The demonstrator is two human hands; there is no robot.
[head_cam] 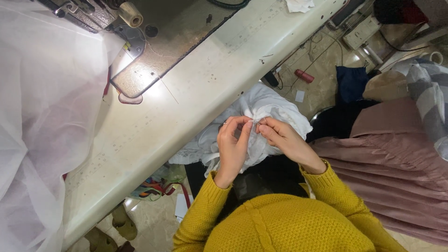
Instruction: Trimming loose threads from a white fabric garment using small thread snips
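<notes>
A bunched white cloth (pixel 275 105) lies in my lap, just off the edge of a cream sewing table (pixel 196 88). My left hand (pixel 233 144) pinches a fold of it between thumb and fingers; a ring shows on one finger. My right hand (pixel 280 135) grips the same fold from the right, its fingertips almost touching those of the left. Both arms wear mustard knit sleeves (pixel 205 210).
A sewing machine (pixel 93 11) with a metal bed plate (pixel 163 42) stands at the table's far end. Sheer white fabric (pixel 42 116) drapes over the left. Dusty pink cloth (pixel 392 168) lies at the right. Slippers (pixel 123 221), a red spool (pixel 304 75) and cables are on the floor.
</notes>
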